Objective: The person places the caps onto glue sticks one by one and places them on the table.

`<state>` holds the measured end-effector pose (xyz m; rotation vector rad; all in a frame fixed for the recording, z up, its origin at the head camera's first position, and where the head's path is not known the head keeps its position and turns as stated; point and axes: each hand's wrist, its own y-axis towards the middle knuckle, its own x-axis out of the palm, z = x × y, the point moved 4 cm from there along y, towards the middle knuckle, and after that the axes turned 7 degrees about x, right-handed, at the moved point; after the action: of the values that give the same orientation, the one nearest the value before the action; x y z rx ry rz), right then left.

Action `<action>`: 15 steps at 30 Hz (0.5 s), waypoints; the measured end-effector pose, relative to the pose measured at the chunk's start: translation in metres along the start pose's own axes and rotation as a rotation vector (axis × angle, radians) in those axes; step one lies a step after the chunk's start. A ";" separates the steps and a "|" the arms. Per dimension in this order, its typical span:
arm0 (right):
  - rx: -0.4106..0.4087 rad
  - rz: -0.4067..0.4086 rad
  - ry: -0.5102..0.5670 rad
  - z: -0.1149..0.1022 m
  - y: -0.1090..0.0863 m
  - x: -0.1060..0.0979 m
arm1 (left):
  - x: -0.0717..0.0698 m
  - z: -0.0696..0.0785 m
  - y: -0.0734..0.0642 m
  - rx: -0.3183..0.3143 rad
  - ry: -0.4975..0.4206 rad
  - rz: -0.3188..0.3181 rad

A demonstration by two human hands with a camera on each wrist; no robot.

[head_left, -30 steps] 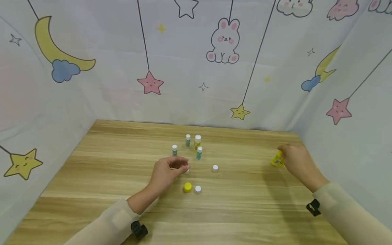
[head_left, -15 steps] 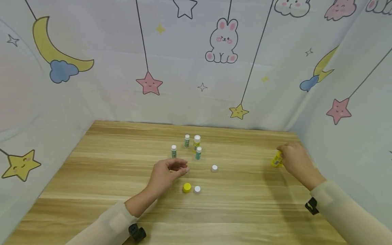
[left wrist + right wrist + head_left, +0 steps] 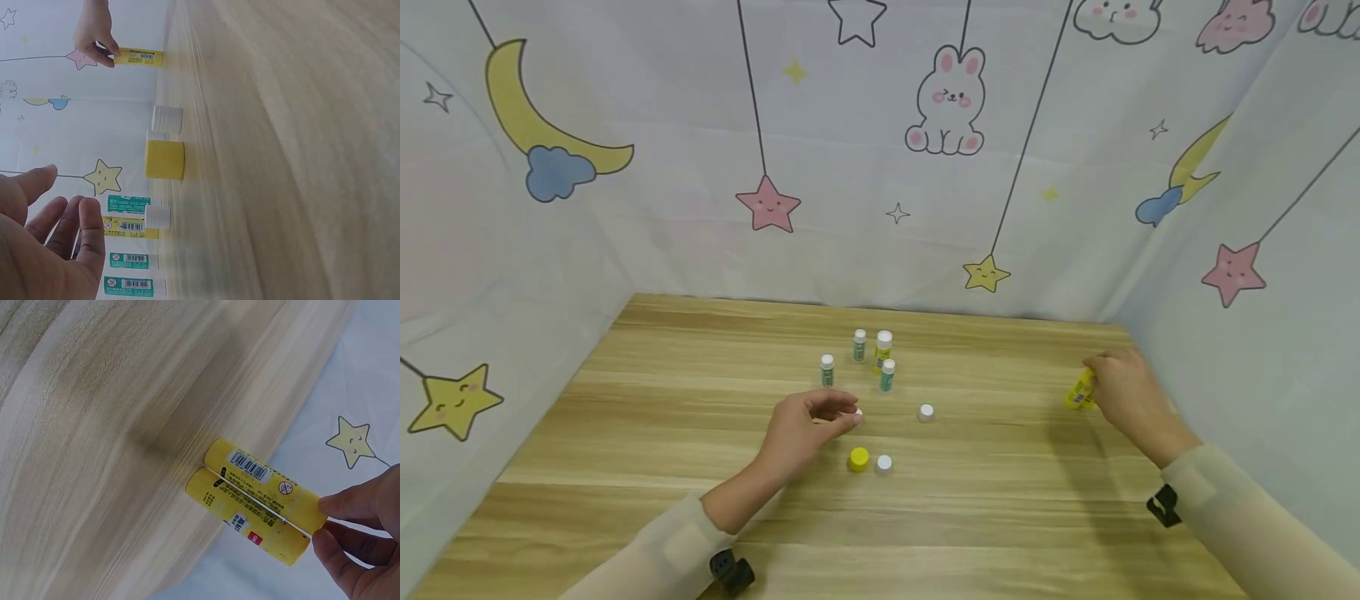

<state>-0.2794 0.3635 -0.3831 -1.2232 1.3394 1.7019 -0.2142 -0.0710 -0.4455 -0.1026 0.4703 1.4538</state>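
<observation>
A pale cloth (image 3: 842, 125) printed with stars and a rabbit closes off the back of the wood-grained surface (image 3: 985, 508). At the right of the head view, the right hand (image 3: 1123, 400) pinches a yellow tube (image 3: 265, 487) between thumb and finger, gripping only its upper end, probably so that its lower end stays free to stand. A second yellow tube (image 3: 250, 515) lies parallel just beside it, perhaps kept close to form a pair. Left of centre, the left hand (image 3: 808, 429) hovers with loosely curved fingers parted from the thumb, holding nothing; a white cap (image 3: 156, 217) is near the thumb tip, apparently untouched. Below it, a yellow cap (image 3: 859, 460) and another white cap (image 3: 884, 464) sit side by side. Upright at upper centre, three green tubes (image 3: 888, 375) and a white-topped yellow tube (image 3: 883, 354) stand clustered, seemingly set back to leave the caps within reach. Compared with a second earlier, little differs: the left hand sits slightly lower in the frame, revealing more of the leftmost green tube, while the right hand's grip and the caps look essentially unchanged.
</observation>
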 end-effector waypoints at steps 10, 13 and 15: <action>0.081 0.043 0.120 -0.025 -0.001 -0.004 | -0.004 -0.001 -0.005 -0.021 0.005 -0.003; 0.093 0.013 0.188 -0.047 0.003 0.003 | -0.004 -0.002 -0.006 -0.002 0.003 -0.015; 0.105 -0.030 0.251 -0.062 0.007 0.011 | -0.004 -0.003 -0.008 0.006 0.006 -0.022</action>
<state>-0.2725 0.3013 -0.3940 -1.4230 1.5280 1.4740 -0.2076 -0.0765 -0.4482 -0.1065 0.4769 1.4310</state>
